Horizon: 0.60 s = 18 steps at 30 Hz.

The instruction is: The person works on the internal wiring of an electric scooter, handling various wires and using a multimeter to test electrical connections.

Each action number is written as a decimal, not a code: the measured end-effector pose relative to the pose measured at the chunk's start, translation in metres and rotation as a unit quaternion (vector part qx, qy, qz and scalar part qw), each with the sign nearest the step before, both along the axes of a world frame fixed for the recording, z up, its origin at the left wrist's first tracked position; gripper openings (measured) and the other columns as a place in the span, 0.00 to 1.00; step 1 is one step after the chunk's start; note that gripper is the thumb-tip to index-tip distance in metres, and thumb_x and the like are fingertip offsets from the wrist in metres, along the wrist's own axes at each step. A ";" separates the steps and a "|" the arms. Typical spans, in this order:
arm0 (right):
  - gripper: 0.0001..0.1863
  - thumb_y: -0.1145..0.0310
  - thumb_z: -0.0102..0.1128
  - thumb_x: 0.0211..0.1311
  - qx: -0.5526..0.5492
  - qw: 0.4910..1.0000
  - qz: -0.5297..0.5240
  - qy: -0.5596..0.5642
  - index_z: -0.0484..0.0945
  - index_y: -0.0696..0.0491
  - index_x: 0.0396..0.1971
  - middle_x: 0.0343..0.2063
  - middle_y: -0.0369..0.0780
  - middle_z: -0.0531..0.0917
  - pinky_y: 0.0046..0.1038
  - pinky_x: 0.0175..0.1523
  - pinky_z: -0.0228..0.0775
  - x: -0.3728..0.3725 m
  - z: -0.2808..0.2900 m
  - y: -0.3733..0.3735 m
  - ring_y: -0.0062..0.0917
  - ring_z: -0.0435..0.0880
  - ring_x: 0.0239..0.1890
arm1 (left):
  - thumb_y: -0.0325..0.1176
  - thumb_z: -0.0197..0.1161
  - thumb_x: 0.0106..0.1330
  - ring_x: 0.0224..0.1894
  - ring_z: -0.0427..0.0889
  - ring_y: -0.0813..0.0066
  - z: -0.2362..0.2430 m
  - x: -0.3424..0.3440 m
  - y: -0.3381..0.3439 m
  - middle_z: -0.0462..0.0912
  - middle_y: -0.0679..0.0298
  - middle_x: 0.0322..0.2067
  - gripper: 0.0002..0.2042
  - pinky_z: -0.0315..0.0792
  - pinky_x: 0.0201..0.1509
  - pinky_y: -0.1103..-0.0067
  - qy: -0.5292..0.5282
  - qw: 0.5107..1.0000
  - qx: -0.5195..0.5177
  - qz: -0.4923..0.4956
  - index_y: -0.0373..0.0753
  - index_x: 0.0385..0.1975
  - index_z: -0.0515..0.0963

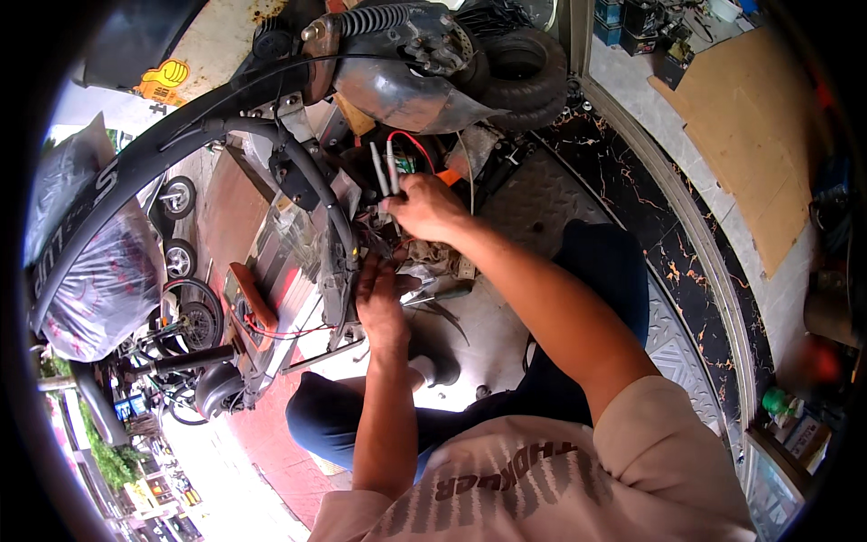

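Note:
My right hand (429, 208) is closed around two slim pale probes (380, 170) standing side by side, with a red lead (414, 141) curving off the top of one. Their lower tips are lost among wires and fingers. Just below, my left hand (379, 294) reaches into thin wiring beside a black frame tube (336, 217); its fingers are bent together, and what they pinch is hidden. Both hands work at the opened body of a scooter-like vehicle, whose rear tyre (528, 77) and coiled shock absorber (375, 20) lie at the top.
Pliers (440, 296) lie on the floor right of my left hand. A reddish-orange part (253, 296) and a plastic-wrapped bundle (104, 271) are at left. A metal door track (686, 172) curves past on the right, with flat cardboard (750, 135) beyond it.

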State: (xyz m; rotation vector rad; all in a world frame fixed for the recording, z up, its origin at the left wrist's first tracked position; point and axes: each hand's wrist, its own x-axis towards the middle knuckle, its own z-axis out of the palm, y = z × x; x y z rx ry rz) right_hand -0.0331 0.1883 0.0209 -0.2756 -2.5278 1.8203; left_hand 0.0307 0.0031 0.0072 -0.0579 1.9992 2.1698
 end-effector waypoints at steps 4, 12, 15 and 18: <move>0.20 0.60 0.61 0.64 0.112 0.985 0.095 -0.089 0.84 0.62 0.44 0.43 0.53 0.88 0.40 0.52 0.80 0.009 -0.018 0.036 0.44 0.89 0.45 | 0.29 0.56 0.73 0.27 0.85 0.74 0.028 0.015 0.018 0.87 0.55 0.52 0.21 0.81 0.38 0.76 -0.026 1.000 -0.007 0.016 0.35 0.66 0.72; 0.12 0.70 0.59 0.57 0.213 0.932 0.179 -0.232 0.87 0.62 0.26 0.25 0.49 0.88 0.38 0.38 0.81 0.044 -0.031 0.050 0.36 0.90 0.30 | 0.29 0.57 0.73 0.29 0.84 0.70 0.036 0.017 0.008 0.81 0.58 0.61 0.26 0.82 0.40 0.68 -0.096 0.990 0.100 -0.001 0.37 0.71 0.64; 0.14 0.65 0.65 0.58 0.191 0.925 0.194 -0.267 0.85 0.60 0.19 0.21 0.44 0.87 0.38 0.29 0.78 0.048 -0.047 0.055 0.31 0.87 0.24 | 0.29 0.55 0.73 0.32 0.83 0.68 0.033 0.013 0.008 0.80 0.59 0.62 0.25 0.81 0.40 0.65 -0.121 0.980 0.157 -0.023 0.40 0.69 0.64; 0.14 0.63 0.68 0.55 0.230 0.894 0.248 -0.295 0.85 0.60 0.19 0.21 0.43 0.87 0.38 0.30 0.79 0.051 -0.071 0.068 0.32 0.87 0.24 | 0.29 0.53 0.75 0.34 0.82 0.70 0.027 0.009 0.005 0.78 0.62 0.65 0.18 0.81 0.44 0.63 -0.139 0.975 0.173 -0.028 0.44 0.63 0.66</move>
